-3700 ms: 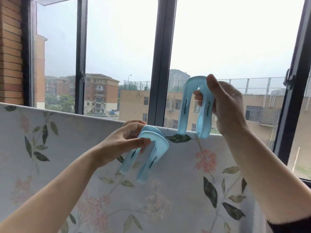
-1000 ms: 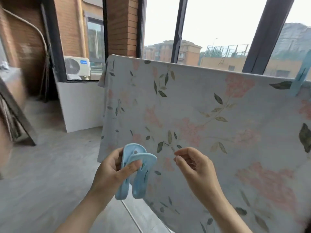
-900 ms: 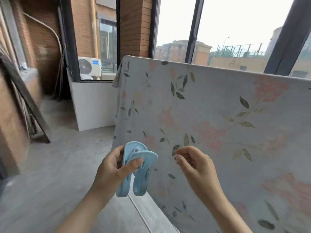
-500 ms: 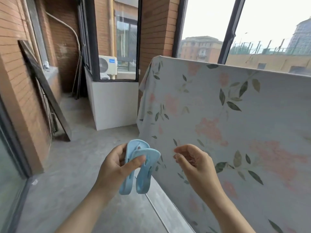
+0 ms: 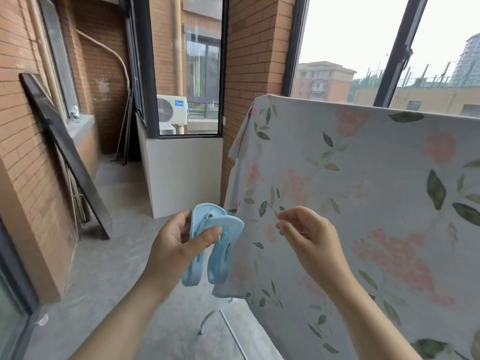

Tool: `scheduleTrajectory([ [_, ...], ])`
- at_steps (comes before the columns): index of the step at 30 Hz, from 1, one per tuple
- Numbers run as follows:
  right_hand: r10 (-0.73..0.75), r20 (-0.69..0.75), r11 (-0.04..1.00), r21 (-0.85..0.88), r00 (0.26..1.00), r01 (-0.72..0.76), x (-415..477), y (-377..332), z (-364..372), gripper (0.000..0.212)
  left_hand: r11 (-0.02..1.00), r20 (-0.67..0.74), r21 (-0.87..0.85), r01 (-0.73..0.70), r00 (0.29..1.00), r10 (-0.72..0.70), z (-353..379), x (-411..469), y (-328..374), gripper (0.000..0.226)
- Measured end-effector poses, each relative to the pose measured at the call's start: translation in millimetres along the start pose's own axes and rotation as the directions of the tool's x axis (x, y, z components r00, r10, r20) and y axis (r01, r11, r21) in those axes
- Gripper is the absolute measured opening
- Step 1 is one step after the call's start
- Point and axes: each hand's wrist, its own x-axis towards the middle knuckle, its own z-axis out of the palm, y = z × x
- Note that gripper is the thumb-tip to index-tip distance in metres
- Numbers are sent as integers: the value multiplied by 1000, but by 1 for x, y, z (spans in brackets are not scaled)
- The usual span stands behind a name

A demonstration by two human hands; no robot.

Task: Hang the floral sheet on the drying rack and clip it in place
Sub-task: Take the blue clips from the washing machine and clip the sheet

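The floral sheet (image 5: 363, 193), white with pink flowers and green leaves, hangs draped over the drying rack, whose top bar it hides. A foot of the rack (image 5: 228, 326) shows on the floor below the sheet's left corner. My left hand (image 5: 176, 248) grips a large light-blue plastic clip (image 5: 215, 242) by its curved top, thumb across it, just left of the sheet's left edge. My right hand (image 5: 309, 235) hovers in front of the sheet with its fingers loosely curled and holds nothing.
A dark frame (image 5: 65, 152) leans against the brick wall on the left. A low white wall (image 5: 179, 175) under a window stands behind, with an air-conditioner unit (image 5: 171, 110) outside. Grey concrete floor (image 5: 109, 281) lies between me and the wall.
My view has swung left along the sheet to its left end; the clip fixed on the top edge went out of view. Both hands kept their pose, the left still holding the clip.
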Motion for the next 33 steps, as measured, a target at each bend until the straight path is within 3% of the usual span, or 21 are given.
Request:
scheduleTrajectory([
  [6, 10, -15, 998, -59, 1000, -11, 76, 25, 54, 13, 1000, 52, -7, -10, 999, 11, -26, 94, -27, 62],
  [17, 9, -246, 970, -234, 969, -68, 207, 29, 126, 11, 992, 311, -61, -111, 942, 125, -65, 306, -35, 65],
  [21, 7, -293, 949, -301, 956, -99, 245, 33, 125, 10, 980, 387, -143, -138, 904, 183, -47, 365, -28, 66],
  [28, -140, -453, 897, -435, 880, -82, 320, 37, 84, 8, 939, 504, -281, -198, 802, 320, 10, 452, -11, 57],
  [33, -302, -474, 756, -647, 827, -95, 375, 31, 45, 14, 908, 558, -337, -249, 724, 406, 58, 507, 11, 55],
])
